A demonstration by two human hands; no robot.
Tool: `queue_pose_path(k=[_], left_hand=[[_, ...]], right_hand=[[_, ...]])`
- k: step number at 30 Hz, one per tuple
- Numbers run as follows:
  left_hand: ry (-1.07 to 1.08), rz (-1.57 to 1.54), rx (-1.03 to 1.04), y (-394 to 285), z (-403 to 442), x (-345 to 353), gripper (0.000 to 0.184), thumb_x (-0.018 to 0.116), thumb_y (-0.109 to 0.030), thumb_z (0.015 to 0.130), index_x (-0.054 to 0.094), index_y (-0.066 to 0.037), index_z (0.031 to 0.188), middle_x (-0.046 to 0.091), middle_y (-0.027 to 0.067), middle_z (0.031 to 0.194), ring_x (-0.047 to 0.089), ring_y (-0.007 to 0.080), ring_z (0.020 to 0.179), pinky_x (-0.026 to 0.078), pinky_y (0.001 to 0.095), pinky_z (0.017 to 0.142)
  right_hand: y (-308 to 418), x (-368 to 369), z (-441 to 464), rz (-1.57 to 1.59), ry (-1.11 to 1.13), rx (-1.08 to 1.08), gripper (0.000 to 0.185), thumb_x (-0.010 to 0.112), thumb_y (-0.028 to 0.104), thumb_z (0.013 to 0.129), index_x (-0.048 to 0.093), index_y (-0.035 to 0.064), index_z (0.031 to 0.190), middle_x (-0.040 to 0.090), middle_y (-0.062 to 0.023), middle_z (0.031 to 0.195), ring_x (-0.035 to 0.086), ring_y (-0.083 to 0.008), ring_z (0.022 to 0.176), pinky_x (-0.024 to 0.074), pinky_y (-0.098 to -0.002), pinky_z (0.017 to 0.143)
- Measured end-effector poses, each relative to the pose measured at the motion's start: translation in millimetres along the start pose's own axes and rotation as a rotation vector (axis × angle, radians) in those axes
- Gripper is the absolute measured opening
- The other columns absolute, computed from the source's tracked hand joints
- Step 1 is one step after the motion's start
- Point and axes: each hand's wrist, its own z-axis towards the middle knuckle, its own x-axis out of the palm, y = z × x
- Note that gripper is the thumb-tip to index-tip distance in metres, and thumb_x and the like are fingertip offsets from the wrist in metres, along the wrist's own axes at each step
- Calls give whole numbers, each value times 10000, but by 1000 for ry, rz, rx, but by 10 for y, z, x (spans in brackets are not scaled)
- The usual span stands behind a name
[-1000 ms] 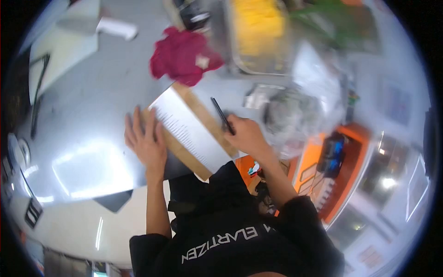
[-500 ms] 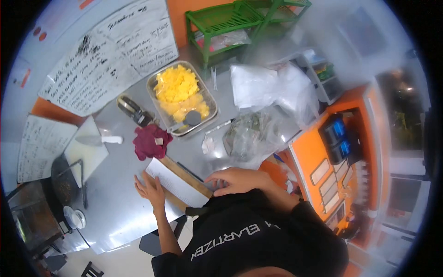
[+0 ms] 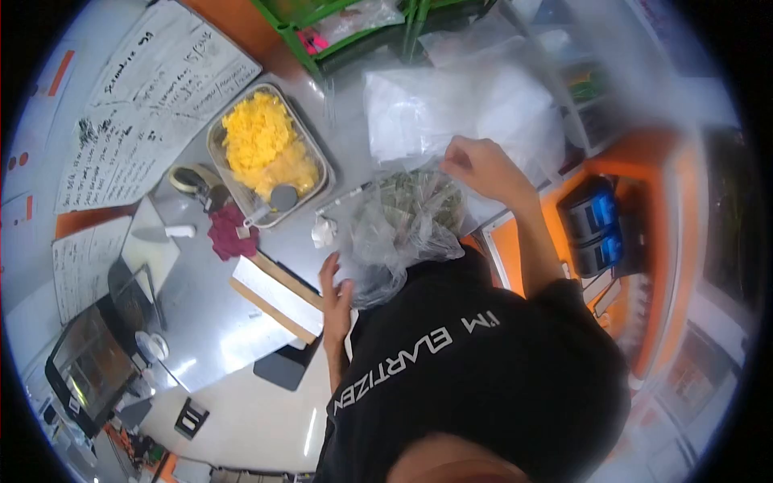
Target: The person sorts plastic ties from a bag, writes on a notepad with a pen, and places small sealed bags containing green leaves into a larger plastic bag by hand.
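Note:
A clear plastic bag [image 3: 394,229] with dark green leaves inside lies on the metal table in front of my body. My right hand [image 3: 487,171] is at the bag's far right edge, fingers pinched together on what looks like its plastic. At the bag's near left side is my left hand [image 3: 336,296], fingers apart and holding nothing; whether it touches the plastic is hard to tell. Left of that hand lies a printed paper sheet [image 3: 274,288] on a brown board [image 3: 302,326]. A crumpled white scrap [image 3: 324,232] and a pen [image 3: 348,198] sit beside the bag.
A clear tub [image 3: 325,173] holds yellow chunks. Near it are a maroon cloth [image 3: 233,233] and a tape dispenser [image 3: 193,182]. A knife [image 3: 165,232] rests on a white cutting board [image 3: 157,258]. White plastic sheets [image 3: 411,113] lie behind the bag, below a green rack [image 3: 302,52].
My view has shifted right. My right hand has reached out from near my body to the bag's far edge. My left hand has left the paper sheet for the bag, which now lies closer to me.

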Motion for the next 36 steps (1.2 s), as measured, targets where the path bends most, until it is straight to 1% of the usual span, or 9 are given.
queue_pose_path(k=[2,4,8,19,23,25,28,31,36], left_hand=[[64,87,37,-345,30,345,659,735,-119,899,479,-156,1505,472,169,1489,474,345,1331,442,480,1070],[40,358,129,-477,67,553,639,736,-81,886,516,-161,1481,551,160,1408,560,308,1224,498,444,991],[59,200,21,-357,250,454,484,751,-14,859,666,-104,1326,700,113,1120,673,188,847,549,309,724],[54,-82,-306,-1433,174,43,299,718,-24,927,714,-50,1225,564,-19,911,507,85,803,429,240,725],[44,321,218,-1406,184,164,320,652,74,882,733,-77,1153,538,60,1018,549,148,739,474,276,699],[84,397,128,-1444,197,220,377,675,68,822,728,-88,1161,531,98,1129,597,224,812,512,340,736],[41,746,82,-1406,219,274,569,720,22,787,643,-98,1337,521,144,1241,630,313,886,531,418,778],[-174,889,112,-1440,209,330,754,711,37,777,513,-122,1487,507,159,1283,642,347,839,526,455,782],[45,503,80,-1490,89,280,868,694,83,771,424,-143,1564,543,138,1233,628,257,800,526,380,787]], right_hand=[[105,-42,-83,27,226,107,418,848,325,803,672,44,1059,723,-148,959,702,-301,864,546,-402,770],[-40,304,-219,-51,84,-251,468,866,369,763,676,58,1056,703,-145,978,693,-319,905,538,-421,779],[-313,720,-387,-85,169,-226,333,795,199,770,660,42,1031,634,-122,928,664,-304,908,515,-436,773],[-283,-220,-480,237,190,-38,254,578,-54,756,636,-4,998,601,-70,907,583,-214,840,468,-322,739],[453,-388,-624,246,-40,-393,384,547,-80,735,674,14,1085,673,-89,1090,651,-258,1025,504,-355,858],[770,-172,-589,462,319,-601,426,560,-82,740,688,32,1130,681,-146,1157,657,-321,1072,519,-393,907],[711,859,-276,-30,557,-352,336,612,62,867,673,53,1197,677,-212,1168,632,-367,1144,509,-450,948],[523,1139,110,-394,326,-264,630,739,318,853,541,75,1400,521,-266,1414,475,-481,1329,435,-579,1049],[515,942,139,-384,440,-15,1165,873,527,693,257,157,1610,210,-281,1639,272,-591,1438,261,-746,1112]])
